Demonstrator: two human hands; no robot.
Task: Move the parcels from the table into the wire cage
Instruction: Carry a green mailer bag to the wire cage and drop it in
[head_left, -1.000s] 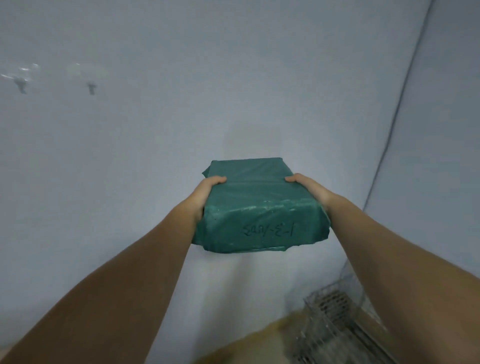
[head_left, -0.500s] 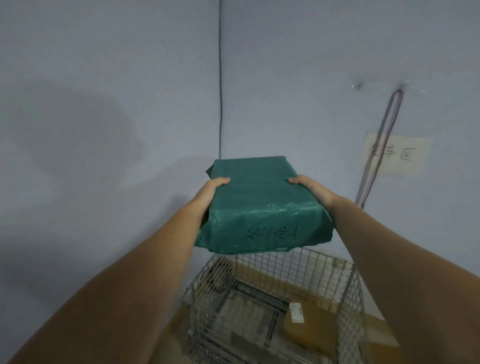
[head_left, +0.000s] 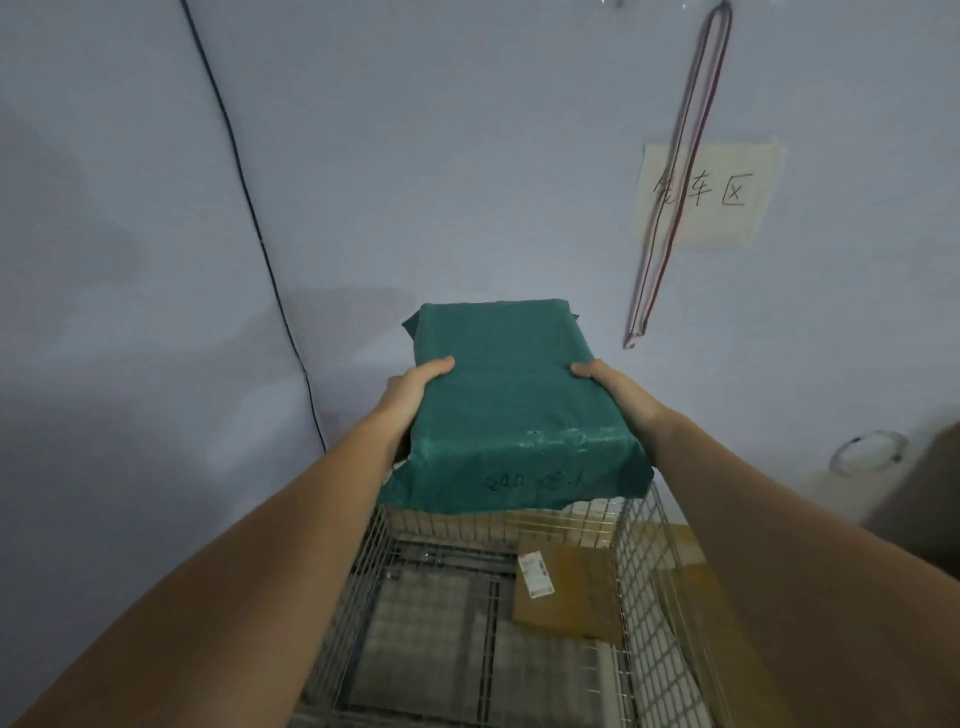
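Observation:
A green plastic-wrapped parcel (head_left: 511, 410) with dark handwriting on its near side is held out in front of me, above the far end of the wire cage (head_left: 641, 566). My left hand (head_left: 413, 392) grips its left edge, thumb on top. My right hand (head_left: 613, 387) grips its right edge the same way. The fingers of both hands are hidden under the parcel. Inside the cage, a brown cardboard parcel (head_left: 569, 587) with a white label lies flat at the right side of the floor.
The cage stands against a pale wall. A paper sign (head_left: 727, 195) with handwritten characters is stuck on the wall, and a looped cord (head_left: 675, 182) hangs across it. A black cable (head_left: 249, 208) runs down the wall at left. A cardboard box (head_left: 685, 577) sits right of the cage.
My view has swung right and tilted down, bringing the cage from the lower right corner to directly below the parcel. Both hands keep the same hold on the parcel.

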